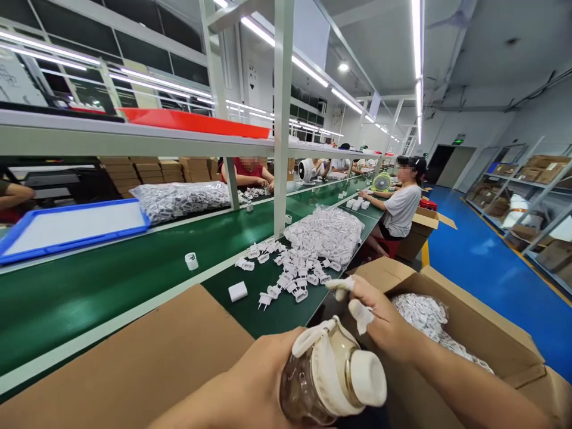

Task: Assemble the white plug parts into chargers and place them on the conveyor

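Right now the drinking bottle [330, 375] sits in my left hand [263, 372], low in front of me near the bench edge, leaning so that its white cap [369, 378] points off to the right. My left fingers are wrapped around the body, though most of them are hidden behind it, so I can't tell how hard they press. A pale carrying strap [308, 338] loops over the top; I'd guess it could snag if my other hand brushed it. That right hand [384, 325] is just beyond the bottle, thumb apart from the forefinger, nothing visible between them, with white covers on the fingertips; those covers might slide on smooth plastic. I can't see whether the cap is tight: if it were loose, this lean could let any liquid run out. Ahead, loose white plugs [292, 280] lie scattered on the green bench [263, 325] before a clear bag of plugs [326, 232], and a spill or a dropped bottle could wet or scatter them. To my right a carton [482, 316] stands with its flaps apart, holding more bagged white parts [420, 316], which a slip that way might soak.
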`<move>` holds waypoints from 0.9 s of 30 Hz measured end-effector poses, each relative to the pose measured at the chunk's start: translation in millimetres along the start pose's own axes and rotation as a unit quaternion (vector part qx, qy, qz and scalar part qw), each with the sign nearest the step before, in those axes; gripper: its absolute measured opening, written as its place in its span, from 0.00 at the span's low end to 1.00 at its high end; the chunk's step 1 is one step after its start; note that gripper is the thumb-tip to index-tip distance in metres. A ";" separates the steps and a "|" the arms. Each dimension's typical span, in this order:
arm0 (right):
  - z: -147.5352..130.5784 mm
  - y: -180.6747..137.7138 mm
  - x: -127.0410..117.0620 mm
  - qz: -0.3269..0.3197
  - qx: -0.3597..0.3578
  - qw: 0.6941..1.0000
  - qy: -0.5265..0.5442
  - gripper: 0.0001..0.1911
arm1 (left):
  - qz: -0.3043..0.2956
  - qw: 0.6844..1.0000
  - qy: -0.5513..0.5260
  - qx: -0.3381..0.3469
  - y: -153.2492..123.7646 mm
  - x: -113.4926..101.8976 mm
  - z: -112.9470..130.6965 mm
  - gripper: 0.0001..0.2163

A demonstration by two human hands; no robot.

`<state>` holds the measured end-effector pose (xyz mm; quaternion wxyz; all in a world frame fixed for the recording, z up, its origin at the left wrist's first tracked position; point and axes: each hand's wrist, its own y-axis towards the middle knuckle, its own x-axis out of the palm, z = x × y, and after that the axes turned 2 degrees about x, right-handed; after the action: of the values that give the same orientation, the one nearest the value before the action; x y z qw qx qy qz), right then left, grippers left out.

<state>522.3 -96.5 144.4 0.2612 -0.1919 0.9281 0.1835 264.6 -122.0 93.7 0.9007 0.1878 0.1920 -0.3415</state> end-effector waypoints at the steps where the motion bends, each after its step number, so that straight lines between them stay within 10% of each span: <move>1: 0.5 3.7 1.2 -0.055 0.018 0.998 0.010 0.35 | -0.008 1.000 0.008 0.002 0.7 1.3 -3.2 0.26; 5: 2.4 7.4 10.4 -0.227 0.134 0.954 0.139 0.30 | -0.038 0.997 0.060 0.000 4.1 12.3 -23.7 0.25; 22: 16.5 1.8 4.4 -0.137 0.282 0.903 0.293 0.33 | -0.114 0.992 0.022 -0.044 8.6 41.8 -57.7 0.38; 27: 6.8 -1.8 -6.3 -0.178 0.257 0.931 0.188 0.17 | -0.123 0.991 0.000 -0.046 10.8 50.4 -68.7 0.38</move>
<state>530.8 -93.3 142.1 0.1509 -0.3114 0.9262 -0.1498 292.1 -109.6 13.3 0.8595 0.1210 0.2293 -0.4405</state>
